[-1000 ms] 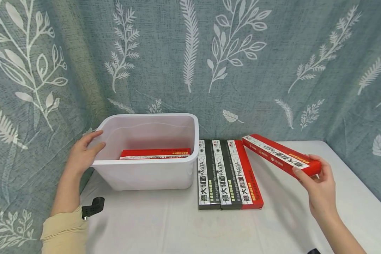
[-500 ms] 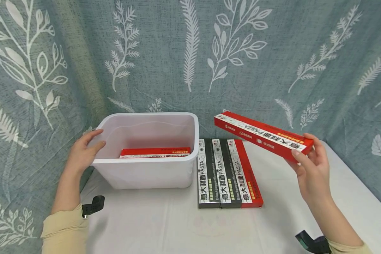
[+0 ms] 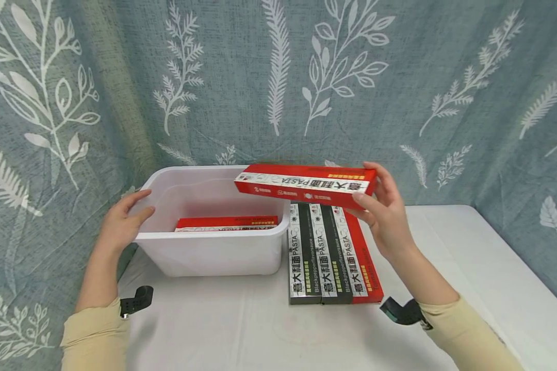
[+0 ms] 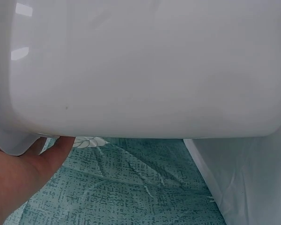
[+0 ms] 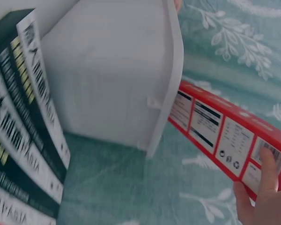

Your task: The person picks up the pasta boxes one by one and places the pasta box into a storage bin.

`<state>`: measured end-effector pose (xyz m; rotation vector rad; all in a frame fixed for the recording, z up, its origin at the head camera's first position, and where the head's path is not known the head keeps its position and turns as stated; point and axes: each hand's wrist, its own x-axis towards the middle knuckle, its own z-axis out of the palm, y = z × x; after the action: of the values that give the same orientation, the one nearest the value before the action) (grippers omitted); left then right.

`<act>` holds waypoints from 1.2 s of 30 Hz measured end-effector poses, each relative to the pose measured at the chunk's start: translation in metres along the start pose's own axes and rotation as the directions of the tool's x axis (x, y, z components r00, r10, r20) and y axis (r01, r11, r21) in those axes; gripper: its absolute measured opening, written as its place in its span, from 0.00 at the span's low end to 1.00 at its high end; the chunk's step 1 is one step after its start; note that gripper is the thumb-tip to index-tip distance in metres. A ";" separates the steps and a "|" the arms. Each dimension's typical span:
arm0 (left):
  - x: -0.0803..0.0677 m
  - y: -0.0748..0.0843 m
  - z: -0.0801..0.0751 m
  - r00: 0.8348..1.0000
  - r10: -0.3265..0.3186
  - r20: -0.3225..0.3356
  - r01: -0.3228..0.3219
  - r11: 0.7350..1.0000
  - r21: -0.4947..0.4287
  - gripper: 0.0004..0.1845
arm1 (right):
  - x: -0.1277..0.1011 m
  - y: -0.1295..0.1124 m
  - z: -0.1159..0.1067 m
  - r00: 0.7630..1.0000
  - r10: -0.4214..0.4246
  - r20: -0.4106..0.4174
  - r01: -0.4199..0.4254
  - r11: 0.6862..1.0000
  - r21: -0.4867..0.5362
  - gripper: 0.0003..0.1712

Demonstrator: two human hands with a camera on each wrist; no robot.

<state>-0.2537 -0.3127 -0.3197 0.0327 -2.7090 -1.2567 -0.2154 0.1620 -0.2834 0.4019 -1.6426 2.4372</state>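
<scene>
My right hand point(image 3: 390, 216) holds a red pasta box point(image 3: 301, 185) by its right end, thumb in front. The box is raised over the right rim of a white plastic bin point(image 3: 218, 255), its left end above the bin's opening. In the right wrist view the box's printed red side point(image 5: 220, 126) shows beside the rim. My left hand point(image 3: 123, 221) grips the bin's left rim; in the left wrist view its fingers lie partly hidden behind the rim. Inside the bin lies another red pasta box point(image 3: 227, 222), its lower part hidden by the front wall.
Right of the bin, two black pasta boxes point(image 3: 306, 257) and a red one point(image 3: 366, 263) lie side by side on the white-clothed table point(image 3: 241, 330). A blue-green leaf-patterned curtain point(image 3: 241, 82) hangs behind.
My right hand has carried the red pasta box up and leftward, from the table's right side to over the bin's right rim. My left hand has stayed on the bin.
</scene>
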 end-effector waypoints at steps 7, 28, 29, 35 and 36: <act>0.001 -0.001 0.000 1.000 0.007 -0.006 -0.007 1.000 0.008 0.30 | 0.028 0.022 0.036 0.982 0.176 0.062 -0.173 0.983 -0.059 0.33; -0.004 -0.001 0.000 0.999 0.032 -0.020 -0.032 0.999 0.012 0.29 | 0.069 0.077 0.095 0.916 0.384 0.115 -0.324 0.878 -0.353 0.40; -0.004 -0.001 0.000 0.999 0.034 -0.022 -0.033 0.999 0.013 0.29 | 0.070 0.079 0.096 0.915 0.385 0.116 -0.322 0.875 -0.362 0.41; -0.004 -0.002 0.000 0.999 0.028 -0.019 -0.028 1.000 0.014 0.29 | 0.075 0.085 0.097 0.949 0.276 0.151 -0.124 0.769 -0.627 0.39; -0.004 -0.002 -0.001 1.000 0.025 -0.019 -0.025 1.000 0.014 0.29 | 0.076 0.085 0.097 0.959 0.230 0.167 -0.058 0.734 -0.676 0.37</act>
<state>-0.2499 -0.3141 -0.3213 0.0125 -2.6935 -1.2243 -0.2999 0.0399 -0.2999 0.4681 -2.5841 1.7293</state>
